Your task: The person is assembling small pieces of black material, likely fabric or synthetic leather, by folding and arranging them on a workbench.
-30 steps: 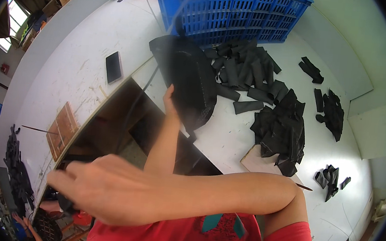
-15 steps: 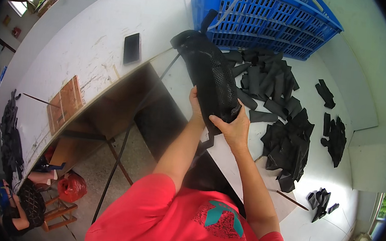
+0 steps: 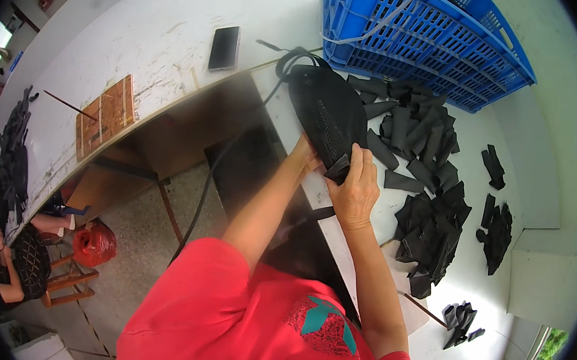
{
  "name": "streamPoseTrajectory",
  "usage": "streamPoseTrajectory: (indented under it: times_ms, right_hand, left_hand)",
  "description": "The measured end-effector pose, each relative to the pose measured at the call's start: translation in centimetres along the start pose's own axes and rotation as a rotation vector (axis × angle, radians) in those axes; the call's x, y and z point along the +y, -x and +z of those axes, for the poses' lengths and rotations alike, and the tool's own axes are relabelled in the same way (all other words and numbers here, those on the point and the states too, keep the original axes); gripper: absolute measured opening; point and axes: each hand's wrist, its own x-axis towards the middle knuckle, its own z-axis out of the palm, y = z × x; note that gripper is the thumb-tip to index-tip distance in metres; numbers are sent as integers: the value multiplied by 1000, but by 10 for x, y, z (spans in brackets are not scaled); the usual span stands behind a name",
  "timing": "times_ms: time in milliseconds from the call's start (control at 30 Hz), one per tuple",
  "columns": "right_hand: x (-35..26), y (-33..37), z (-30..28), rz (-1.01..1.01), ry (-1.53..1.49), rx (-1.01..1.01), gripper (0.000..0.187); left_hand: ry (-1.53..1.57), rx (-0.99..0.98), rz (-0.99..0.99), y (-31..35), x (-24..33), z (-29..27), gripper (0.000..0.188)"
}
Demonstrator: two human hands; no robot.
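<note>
Black bag being gripped at near end by right hand, fingers curled over edge, and by left hand, partly hidden; bag being held just beyond hands, over desk. Work seemingly midway: bag not yet being released, black pieces lying loose right of hands.

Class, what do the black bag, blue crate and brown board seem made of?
Black bag: probably fabric, mostly dull, with a mesh-like patch.
Blue crate: likely moulded plastic, faintly glossy, with regular slots.
Brown board: perhaps wood, fairly dull; reddish-brown, but grain is unclear.
</note>
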Motion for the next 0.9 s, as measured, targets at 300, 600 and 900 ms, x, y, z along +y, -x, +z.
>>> streamPoseTrajectory:
  times_ms: [300,600,900]
  right_hand:
    - [2,13,19,-9,56,-26,80]
    - [3,17,26,-98,138,-24,66]
    - [12,35,36,-140,288,-64,44]
  left_hand:
    - [-624,172,193,8,20,-16,36]
    - [35,296,75,42,34,5,38]
    - [-862,566,426,46,21,-5,38]
